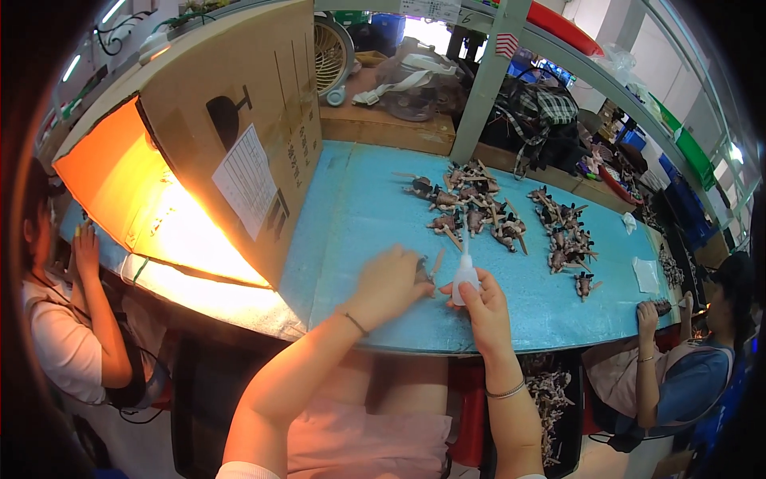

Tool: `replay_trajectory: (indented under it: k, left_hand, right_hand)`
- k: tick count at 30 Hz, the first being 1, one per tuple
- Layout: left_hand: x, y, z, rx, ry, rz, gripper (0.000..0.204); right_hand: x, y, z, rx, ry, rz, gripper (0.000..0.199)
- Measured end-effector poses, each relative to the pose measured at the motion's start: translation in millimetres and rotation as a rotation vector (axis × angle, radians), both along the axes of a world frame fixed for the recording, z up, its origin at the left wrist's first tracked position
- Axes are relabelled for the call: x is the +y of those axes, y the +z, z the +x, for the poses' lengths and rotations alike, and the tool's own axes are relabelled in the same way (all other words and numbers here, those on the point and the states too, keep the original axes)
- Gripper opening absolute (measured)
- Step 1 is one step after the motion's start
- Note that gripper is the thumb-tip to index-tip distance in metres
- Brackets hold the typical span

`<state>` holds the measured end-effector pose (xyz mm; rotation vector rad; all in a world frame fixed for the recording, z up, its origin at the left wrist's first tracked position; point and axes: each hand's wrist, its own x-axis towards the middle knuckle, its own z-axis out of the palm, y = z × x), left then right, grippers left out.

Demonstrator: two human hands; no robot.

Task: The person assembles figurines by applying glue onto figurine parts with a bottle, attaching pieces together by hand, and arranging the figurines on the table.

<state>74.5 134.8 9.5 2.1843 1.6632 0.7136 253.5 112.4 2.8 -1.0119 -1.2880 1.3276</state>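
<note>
Over the blue tabletop (343, 215), my left hand (383, 283) is closed on a small dark figurine (424, 270) with a pale, stick-like part jutting up; motion blurs it. Just right of it, my right hand (485, 307) grips a white squeeze bottle (464, 281) with its long thin nozzle pointing up and away from me. Beyond my hands lies a loose heap of small brown and black figurines (475, 191). Farther right is a second row of similar figurines (562, 231), and a single one (586, 285) sits at its near end.
A big cardboard box (231, 104), lit orange inside, stands on the left. A grey post (491, 88) rises at the table's back. One person (72, 319) sits at left, another (678, 367) at right. A bin of small parts (550, 407) is below the table edge.
</note>
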Motion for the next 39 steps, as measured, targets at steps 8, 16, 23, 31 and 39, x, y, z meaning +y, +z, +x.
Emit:
replay_trajectory:
  k: [8, 16, 23, 31, 39]
  left_hand:
    - [-47, -5, -29, -0.592, -0.064, -0.006, 0.033]
    - [-102, -15, -43, -0.766, 0.08, 0.351, 0.039]
    - [-106, -7, -51, -0.401, -0.053, 0.855, 0.036]
    - [-106, -4, -48, -0.347, -0.053, 0.934, 0.035]
    - [-105, -4, -48, -0.351, -0.042, 0.939, 0.034]
  right_hand:
    - [-17, -3, 19, 0.069, -0.141, 0.066, 0.025]
    - [-58, 38, -4, 0.143, -0.348, 0.344, 0.049]
    - [-91, 67, 0, -0.254, -0.207, 0.872, 0.045]
    - [-104, 66, -11, -0.331, -0.332, 0.98, 0.049]
    - [-102, 78, -4, -0.327, -0.027, 0.892, 0.043]
